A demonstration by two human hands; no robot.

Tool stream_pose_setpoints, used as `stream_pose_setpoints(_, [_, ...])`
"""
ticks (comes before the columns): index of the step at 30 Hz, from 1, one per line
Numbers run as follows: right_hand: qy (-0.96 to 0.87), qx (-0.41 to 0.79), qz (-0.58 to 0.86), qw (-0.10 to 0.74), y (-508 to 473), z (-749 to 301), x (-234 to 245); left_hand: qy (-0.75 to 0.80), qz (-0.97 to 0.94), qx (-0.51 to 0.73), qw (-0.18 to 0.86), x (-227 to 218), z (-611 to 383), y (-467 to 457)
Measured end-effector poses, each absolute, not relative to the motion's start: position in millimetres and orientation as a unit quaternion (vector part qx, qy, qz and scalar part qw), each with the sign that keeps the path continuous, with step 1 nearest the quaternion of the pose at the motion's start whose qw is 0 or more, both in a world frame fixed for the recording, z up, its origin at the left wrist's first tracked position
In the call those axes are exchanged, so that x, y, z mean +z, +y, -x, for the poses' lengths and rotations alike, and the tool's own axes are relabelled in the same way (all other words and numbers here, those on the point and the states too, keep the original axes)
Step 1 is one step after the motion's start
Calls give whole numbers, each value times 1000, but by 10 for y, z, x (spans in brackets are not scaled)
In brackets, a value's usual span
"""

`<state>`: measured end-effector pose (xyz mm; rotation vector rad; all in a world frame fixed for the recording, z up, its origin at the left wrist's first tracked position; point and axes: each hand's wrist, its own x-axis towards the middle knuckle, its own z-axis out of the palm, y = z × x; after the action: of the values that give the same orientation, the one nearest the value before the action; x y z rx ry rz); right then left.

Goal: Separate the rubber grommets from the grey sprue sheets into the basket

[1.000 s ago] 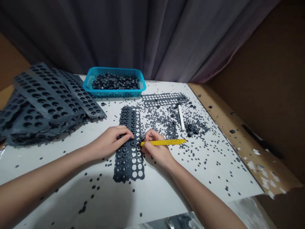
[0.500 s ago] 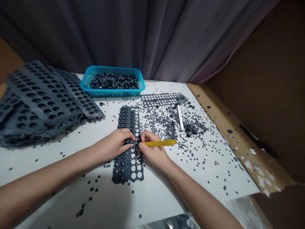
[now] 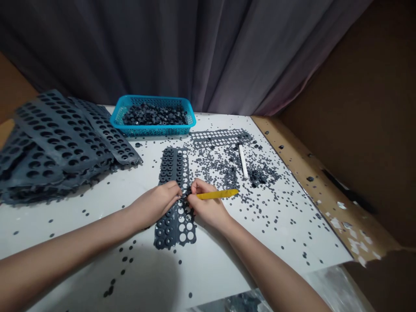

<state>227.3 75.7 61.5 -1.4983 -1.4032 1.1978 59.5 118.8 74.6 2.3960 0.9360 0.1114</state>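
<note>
"Where did the perforated rubber sheet (image 3: 176, 221) lie?"

"On the white counter (image 3: 143, 281), its long side running away from the person. The hands met over its middle, one from each side."

"And the left hand (image 3: 159, 201)?"

"It covered part of the left columns, where ring-shaped pieces sat. Its thumb and fingers were drawn close together; whether they pinched anything, one could not tell."

"The right hand (image 3: 209, 208)?"

"It gripped a yellow-handled tool (image 3: 217, 194) at the sheet's right columns, the tool's end pointing toward the left fingertips. Nearer the person, those columns showed open holes."

"What lay beyond the hands?"

"A blue basket (image 3: 152, 130) of small dark pieces stood past the sheet's far end, and a stack of rubber sheets (image 3: 65, 138) lay to the left."
</note>
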Motion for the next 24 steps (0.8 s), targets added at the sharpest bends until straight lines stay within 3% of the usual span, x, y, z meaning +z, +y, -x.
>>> stream_pose_setpoints(6, [-552, 464, 587, 368, 760, -2284, 611, 343, -878, 97, 320, 671, -562, 1258])
stream_pose_setpoints(24, [-469, 551, 550, 418, 774, -2307, 615, 322, -889, 55, 321, 660, -519, 1265])
